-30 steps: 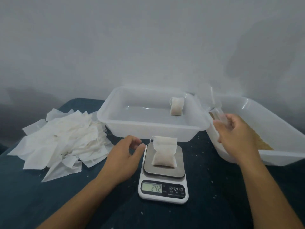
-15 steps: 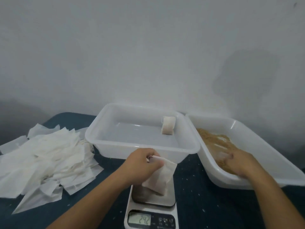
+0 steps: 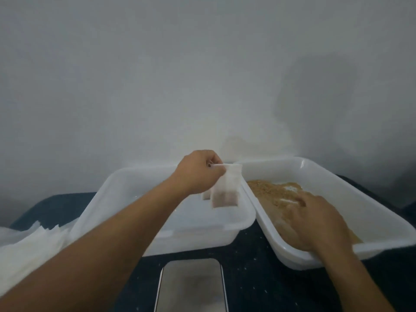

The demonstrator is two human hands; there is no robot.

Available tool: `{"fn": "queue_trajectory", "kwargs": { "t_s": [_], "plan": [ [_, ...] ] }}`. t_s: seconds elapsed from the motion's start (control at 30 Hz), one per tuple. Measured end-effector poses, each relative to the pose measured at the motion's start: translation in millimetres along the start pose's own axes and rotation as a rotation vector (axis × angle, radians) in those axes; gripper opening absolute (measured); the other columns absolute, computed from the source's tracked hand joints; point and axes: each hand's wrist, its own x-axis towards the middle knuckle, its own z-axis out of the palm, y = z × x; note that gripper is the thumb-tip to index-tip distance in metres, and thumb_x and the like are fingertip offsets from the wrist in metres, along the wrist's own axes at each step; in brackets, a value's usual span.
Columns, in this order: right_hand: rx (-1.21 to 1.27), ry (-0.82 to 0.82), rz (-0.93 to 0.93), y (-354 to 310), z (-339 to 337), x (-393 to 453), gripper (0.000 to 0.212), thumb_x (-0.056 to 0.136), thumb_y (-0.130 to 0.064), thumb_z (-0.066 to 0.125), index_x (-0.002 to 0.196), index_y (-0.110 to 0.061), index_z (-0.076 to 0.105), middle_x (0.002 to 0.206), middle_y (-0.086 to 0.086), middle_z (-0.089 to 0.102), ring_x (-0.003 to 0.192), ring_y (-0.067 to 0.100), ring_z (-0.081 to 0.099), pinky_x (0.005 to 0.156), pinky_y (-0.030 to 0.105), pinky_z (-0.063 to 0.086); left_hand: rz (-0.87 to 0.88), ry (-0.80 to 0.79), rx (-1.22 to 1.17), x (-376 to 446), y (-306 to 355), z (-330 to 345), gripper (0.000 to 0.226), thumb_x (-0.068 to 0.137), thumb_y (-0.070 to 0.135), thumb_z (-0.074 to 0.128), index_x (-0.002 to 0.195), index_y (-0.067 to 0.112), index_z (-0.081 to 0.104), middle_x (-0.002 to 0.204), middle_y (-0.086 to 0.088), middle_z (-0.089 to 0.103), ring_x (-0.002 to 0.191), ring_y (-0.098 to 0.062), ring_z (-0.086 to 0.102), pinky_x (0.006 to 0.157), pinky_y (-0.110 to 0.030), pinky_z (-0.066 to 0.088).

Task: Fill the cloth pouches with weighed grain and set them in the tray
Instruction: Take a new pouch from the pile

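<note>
Small white cloth pouch (image 3: 226, 188), grain-filled: hanging lengthwise, mouth uppermost, left hand (image 3: 199, 174) pinching it above translucent plastic tray (image 3: 108, 199). Right hand (image 3: 315, 221) lying spread on granular tan grain (image 3: 270, 190).

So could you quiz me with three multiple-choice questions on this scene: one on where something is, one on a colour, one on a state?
1. Where does the filled pouch hang?
A. over the empty tray
B. on the scale
C. on the pile of cloths

2. What colour is the grain?
A. green
B. light brown
C. black

3. What is on the scale plate?
A. a pouch
B. a spoon
C. nothing

Answers:
1 A: the left hand pinches its top above that tray.
2 B: it looks tan in the right tray.
3 C: the metal plate is bare.
</note>
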Motion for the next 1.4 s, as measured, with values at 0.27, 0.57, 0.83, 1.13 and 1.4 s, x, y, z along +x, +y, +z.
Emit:
{"fn": "queue_trajectory", "kwargs": {
  "t_s": [0.27,0.57,0.83,1.13,1.4],
  "plan": [
    [0.271,0.37,-0.208,4.4,8.1,-19.5,0.011,0.096,-0.022,0.067,0.106,-0.02,0.071,0.092,-0.019,0.054,0.079,0.008,0.057,0.068,0.024,0.041,-0.082,-0.105,0.329,77.0,-45.7,50.9,0.015,0.094,0.026,0.064,0.079,0.029,0.063,0.099,0.006,0.067,0.101,-0.02,0.063,0.086,-0.03,0.05],
    [0.304,0.29,-0.182,11.8,10.7,-19.4,0.009,0.097,-0.027,0.062,0.103,-0.024,0.069,0.087,-0.017,0.057,0.075,0.006,0.055,0.065,0.014,0.037,-0.23,-0.103,0.304,108.7,-80.8,78.2,0.014,0.095,0.019,0.065,0.096,0.012,0.076,0.105,-0.013,0.075,0.106,-0.033,0.07,0.096,-0.042,0.057],
    [0.308,0.251,-0.189,13.6,11.1,-20.1,0.01,0.096,-0.027,0.062,0.102,-0.025,0.071,0.088,-0.016,0.059,0.074,0.007,0.056,0.065,0.014,0.037,-0.215,0.034,0.34,113.5,-86.5,79.7,0.028,0.092,0.027,0.062,0.118,0.025,0.071,0.126,-0.003,0.069,0.12,-0.028,0.062,0.101,-0.036,0.051],
    [0.362,0.281,-0.245,0.3,1.9,-31.4,0.009,0.096,-0.018,0.068,0.103,-0.018,0.073,0.088,-0.015,0.058,0.069,0.001,0.054,0.064,0.021,0.038,-0.001,0.053,0.039,-22.5,-38.3,-30.1,0.01,0.094,0.045,0.065,0.103,0.042,0.067,0.088,0.016,0.07,0.066,-0.003,0.071,0.047,-0.01,0.045],
    [0.405,0.155,-0.387,-12.8,29.0,-43.7,0.021,0.104,-0.056,0.046,0.121,-0.054,0.058,0.094,-0.034,0.054,0.08,-0.005,0.057,0.059,0.026,0.047,-0.365,0.197,0.439,-233.5,-128.3,-116.6,0.009,0.092,0.05,0.063,0.1,0.047,0.063,0.084,0.021,0.067,0.075,0.001,0.064,0.063,-0.022,0.044]
  ]
}}
